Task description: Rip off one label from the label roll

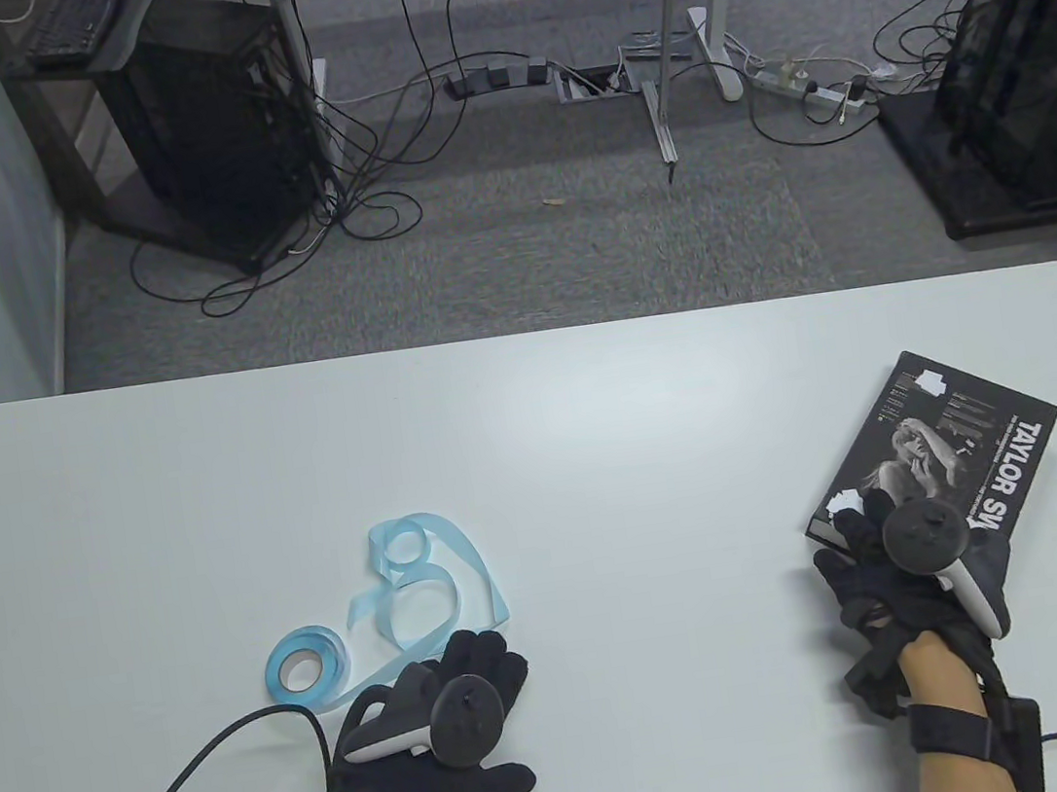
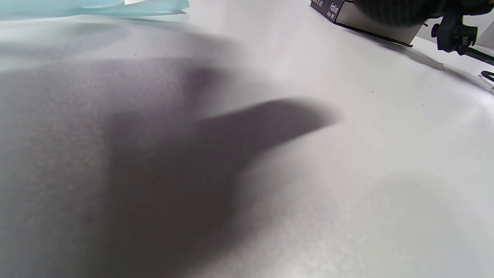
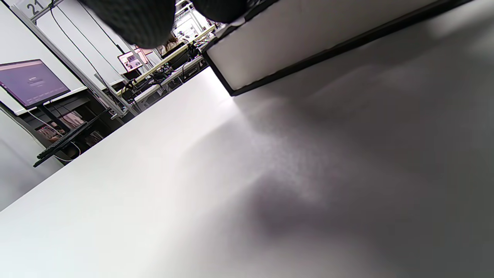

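A blue label roll (image 1: 302,666) lies on the white table (image 1: 531,415) at the near left. Its loose blue strip (image 1: 417,579) curls beyond it and runs back to my left hand (image 1: 473,664). That hand rests on the table, thumb spread, fingertips at the strip's end; whether it holds the strip is unclear. The strip shows at the top of the left wrist view (image 2: 92,9). My right hand (image 1: 861,534) rests on the near corner of a black book (image 1: 948,445), fingertips touching a white label (image 1: 846,502) stuck there. Another white label (image 1: 929,380) sits on the book's far corner.
A black cable (image 1: 181,789) runs from my left wrist across the near-left table. The book's edge (image 3: 308,42) fills the top of the right wrist view, with my fingertips (image 3: 135,19) on it. Beyond the far table edge is carpet with cables and desk legs.
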The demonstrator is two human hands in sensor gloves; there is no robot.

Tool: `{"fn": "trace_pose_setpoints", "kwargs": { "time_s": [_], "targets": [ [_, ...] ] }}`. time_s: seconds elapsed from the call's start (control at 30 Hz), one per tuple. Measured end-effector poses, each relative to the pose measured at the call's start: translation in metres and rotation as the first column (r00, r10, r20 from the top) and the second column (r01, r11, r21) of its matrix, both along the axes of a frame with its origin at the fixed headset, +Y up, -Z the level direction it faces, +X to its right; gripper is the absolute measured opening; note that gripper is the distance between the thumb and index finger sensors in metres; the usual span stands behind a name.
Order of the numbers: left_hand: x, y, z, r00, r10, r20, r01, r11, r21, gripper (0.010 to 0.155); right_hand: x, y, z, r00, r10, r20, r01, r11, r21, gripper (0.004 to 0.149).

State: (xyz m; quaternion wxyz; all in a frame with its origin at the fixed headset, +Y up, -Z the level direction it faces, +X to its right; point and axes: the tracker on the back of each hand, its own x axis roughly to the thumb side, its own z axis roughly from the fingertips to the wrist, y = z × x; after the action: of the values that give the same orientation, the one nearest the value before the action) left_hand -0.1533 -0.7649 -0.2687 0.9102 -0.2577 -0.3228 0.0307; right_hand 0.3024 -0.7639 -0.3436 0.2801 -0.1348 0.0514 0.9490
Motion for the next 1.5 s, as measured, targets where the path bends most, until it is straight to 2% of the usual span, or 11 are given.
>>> {"fn": "trace_pose_setpoints", "kwargs": {
  "time_s": [0.3,0.6,1.07,1.5],
  "targets": [
    [0.0,0.0,-0.001,1.0,0.003,0.0,-0.003,1.0,0.001,0.097,-0.013,0.009,0.001,0.998,0.031,-0.056,-0.03,1.0,0.006,0.067],
    [0.0,0.0,-0.001,1.0,0.005,-0.001,-0.005,1.0,-0.002,0.097,-0.054,0.023,0.009,0.974,0.077,-0.214,-0.073,0.997,0.027,0.071],
    [-0.01,0.004,-0.007,0.999,0.014,-0.033,-0.013,1.0,0.013,0.098,-0.143,0.022,0.027,0.861,0.129,-0.493,-0.139,0.99,0.016,0.08],
    [-0.013,0.002,-0.009,0.999,0.004,-0.047,-0.004,1.0,0.002,0.098,-0.194,0.019,0.047,0.757,0.153,-0.635,-0.161,0.986,0.046,0.081]
  ]
}}
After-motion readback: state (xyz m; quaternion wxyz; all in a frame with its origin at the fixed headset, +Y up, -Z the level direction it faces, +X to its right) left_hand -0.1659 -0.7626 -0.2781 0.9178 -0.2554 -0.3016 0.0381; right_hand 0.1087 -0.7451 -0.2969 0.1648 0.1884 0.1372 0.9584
